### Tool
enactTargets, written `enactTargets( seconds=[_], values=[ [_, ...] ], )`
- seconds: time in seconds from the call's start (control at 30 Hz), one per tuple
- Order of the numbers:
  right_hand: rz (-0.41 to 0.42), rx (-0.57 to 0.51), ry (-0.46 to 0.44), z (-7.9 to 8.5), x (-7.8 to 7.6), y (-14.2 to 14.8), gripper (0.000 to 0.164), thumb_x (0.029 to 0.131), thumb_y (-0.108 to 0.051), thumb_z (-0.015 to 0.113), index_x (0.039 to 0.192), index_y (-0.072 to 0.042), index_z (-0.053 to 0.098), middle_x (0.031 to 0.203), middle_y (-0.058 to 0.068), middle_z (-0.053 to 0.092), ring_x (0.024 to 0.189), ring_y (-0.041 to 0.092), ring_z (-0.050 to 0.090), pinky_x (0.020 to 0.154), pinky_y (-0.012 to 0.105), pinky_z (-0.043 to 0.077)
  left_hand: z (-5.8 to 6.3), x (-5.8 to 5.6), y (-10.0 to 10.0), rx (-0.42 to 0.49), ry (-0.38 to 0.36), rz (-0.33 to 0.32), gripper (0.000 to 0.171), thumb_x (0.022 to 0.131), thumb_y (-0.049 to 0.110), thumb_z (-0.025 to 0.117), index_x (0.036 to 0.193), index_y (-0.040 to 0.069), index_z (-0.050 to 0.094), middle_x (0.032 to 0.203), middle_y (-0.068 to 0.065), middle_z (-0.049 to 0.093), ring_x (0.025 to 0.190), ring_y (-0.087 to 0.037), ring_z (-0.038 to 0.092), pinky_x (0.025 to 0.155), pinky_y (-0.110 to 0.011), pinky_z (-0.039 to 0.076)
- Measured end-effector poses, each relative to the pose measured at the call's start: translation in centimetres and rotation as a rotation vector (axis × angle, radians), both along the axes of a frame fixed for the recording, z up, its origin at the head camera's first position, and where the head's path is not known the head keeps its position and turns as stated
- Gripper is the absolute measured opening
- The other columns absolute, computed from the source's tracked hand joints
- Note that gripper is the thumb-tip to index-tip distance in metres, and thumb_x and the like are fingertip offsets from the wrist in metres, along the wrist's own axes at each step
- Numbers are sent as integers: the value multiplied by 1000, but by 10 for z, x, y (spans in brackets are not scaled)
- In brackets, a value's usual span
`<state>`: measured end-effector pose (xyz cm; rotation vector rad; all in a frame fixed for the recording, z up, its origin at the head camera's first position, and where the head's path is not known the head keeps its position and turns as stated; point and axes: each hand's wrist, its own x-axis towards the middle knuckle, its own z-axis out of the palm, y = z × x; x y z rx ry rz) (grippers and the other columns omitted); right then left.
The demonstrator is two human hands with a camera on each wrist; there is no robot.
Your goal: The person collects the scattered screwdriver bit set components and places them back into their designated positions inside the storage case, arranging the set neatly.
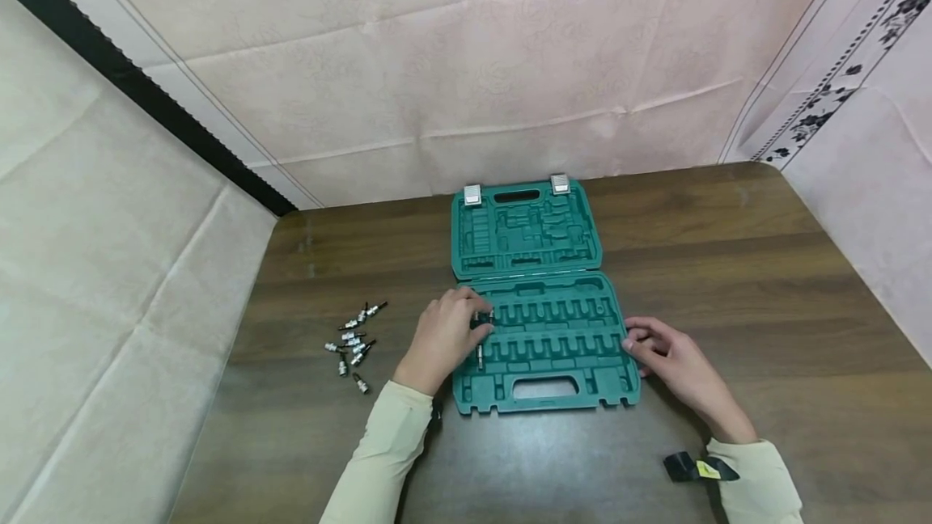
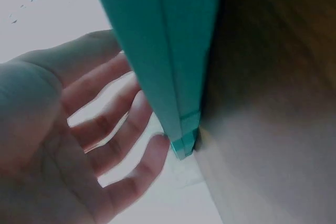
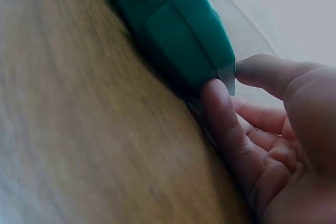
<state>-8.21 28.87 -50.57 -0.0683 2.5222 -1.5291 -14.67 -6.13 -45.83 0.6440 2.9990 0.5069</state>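
Observation:
A green tool case [image 1: 551,373] lies unfolded on the table, with moulded slots in its near half. At the left end of these slots my left hand [image 1: 446,336] pinches a small dark bit socket [image 1: 482,319] between thumb and fingers. In the left wrist view the case wall [image 2: 167,66] hides what the fingertips hold. Just below, another slim bit socket [image 1: 480,357] sits in a slot. My right hand [image 1: 673,362] grips the case's right edge, as the right wrist view shows with digits around the green corner [image 3: 184,40].
Several loose silver bit sockets [image 1: 353,342] with dark tips lie in a group on the wooden table [image 1: 291,443], left of the case. The empty-slotted lid [image 1: 526,229] lies back toward the pale cloth wall [image 1: 451,71]. A black strap piece [image 1: 683,467] is by the right wrist.

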Motion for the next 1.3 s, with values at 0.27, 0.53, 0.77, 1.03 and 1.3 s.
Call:
enactTargets(
  seconds=[0.27, 0.53, 0.77, 1.03, 1.3],
  values=[
    [1, -11, 7, -2, 3, 0, 43, 108, -18, 63, 142, 6, 55, 112, 17, 65, 87, 9, 65, 71, 28, 60, 0, -3, 1, -20, -8, 6, 22, 90, 28, 87, 110, 17, 83, 119, -2, 71, 108, -25, 69, 86, -44, 60],
    [-5, 13, 4, 3, 1, 1, 43, 108, -19, 63, 143, 5, 55, 112, 17, 65, 88, 10, 64, 72, 27, 60, 16, 4, -12, 205, -159, 40, 30, 98, 17, 78, 128, 15, 76, 133, -4, 69, 116, -23, 69, 93, -46, 59],
    [0, 5, 3, 2, 1, -2, 43, 108, -19, 63, 143, 5, 55, 113, 17, 65, 88, 8, 65, 71, 28, 60, 31, 19, -28, 177, -120, 38, 21, 98, 21, 78, 119, 18, 79, 128, 0, 71, 111, -22, 70, 86, -47, 60],
    [11, -13, 4, 0, 1, -6, 43, 108, -19, 63, 143, 5, 56, 112, 16, 65, 88, 8, 64, 71, 28, 60, 43, 44, -50, 98, -97, 18, 28, 96, 23, 81, 124, 19, 77, 127, 2, 70, 117, -20, 69, 90, -46, 60],
    [4, 11, 15, 1, 1, -1, 43, 109, -20, 62, 143, 5, 55, 113, 18, 65, 88, 8, 65, 72, 28, 60, 48, 61, -76, 36, -136, -20, 35, 91, 15, 85, 126, 17, 76, 127, 3, 70, 118, -20, 68, 96, -46, 58]
  ],
)
